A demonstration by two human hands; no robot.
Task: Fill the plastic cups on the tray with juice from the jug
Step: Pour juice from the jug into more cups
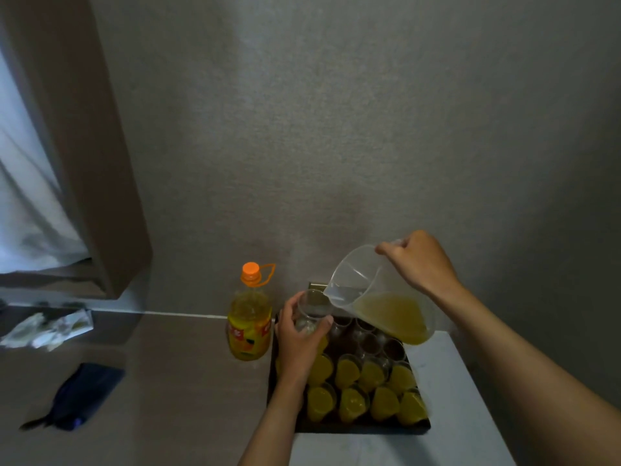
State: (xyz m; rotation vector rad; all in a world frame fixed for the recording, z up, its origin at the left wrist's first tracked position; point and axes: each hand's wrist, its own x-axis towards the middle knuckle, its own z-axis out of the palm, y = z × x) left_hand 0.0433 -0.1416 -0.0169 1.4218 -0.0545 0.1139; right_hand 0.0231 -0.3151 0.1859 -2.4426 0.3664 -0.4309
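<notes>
While right hand (420, 260) grips handle of tilted jug (376, 294), spout sits over rim of clear cup (311, 312); juice pooled in jug's lower side, stream not discernible
Left hand (299, 341) wraps fingers round cup, holding it raised above far-left part of dark tray (363, 428)
Tray on white surface (450, 398): near rows of cups (369, 388) filled orange, far cups look unfilled
Juice bottle (249, 314), orange cap, upright just left of tray

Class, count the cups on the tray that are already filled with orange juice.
8 visible: four in the nearest row and four in the row behind. The left hand and forearm may hide another at the tray's left edge.
</notes>
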